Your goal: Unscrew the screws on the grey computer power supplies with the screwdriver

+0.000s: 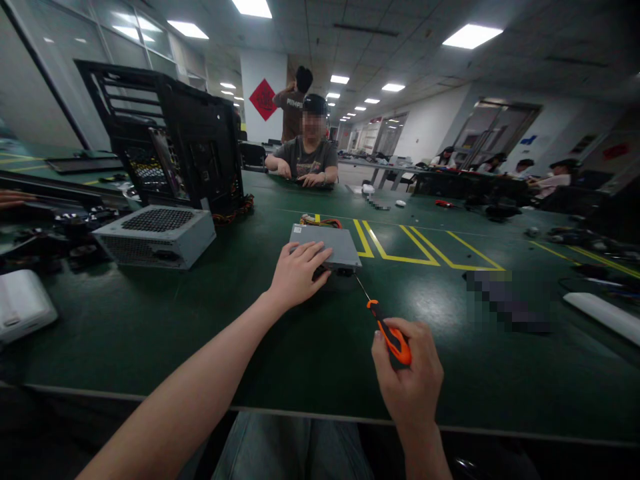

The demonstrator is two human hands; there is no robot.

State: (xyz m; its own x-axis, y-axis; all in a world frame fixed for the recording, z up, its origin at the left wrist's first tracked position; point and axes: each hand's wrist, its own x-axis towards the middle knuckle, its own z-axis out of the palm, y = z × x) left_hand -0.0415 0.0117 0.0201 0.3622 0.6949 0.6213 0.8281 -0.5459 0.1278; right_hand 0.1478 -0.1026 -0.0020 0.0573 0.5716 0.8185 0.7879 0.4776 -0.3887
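Note:
My left hand (299, 272) lies flat with fingers spread on the near left corner of a flat grey metal drive box (334, 243) on the green table. Coloured wires (320, 221) stick out behind the box. My right hand (410, 377) is closed around the orange and black handle of a screwdriver (387, 329). Its thin shaft points up and left, and the tip sits just off the box's near right corner.
A grey power supply unit (156, 236) and an open black computer case (173, 143) stand at the left. A white box (23, 303) lies at the far left edge. Yellow lines (425, 250) mark the table. A person sits across the table; others sit at the right.

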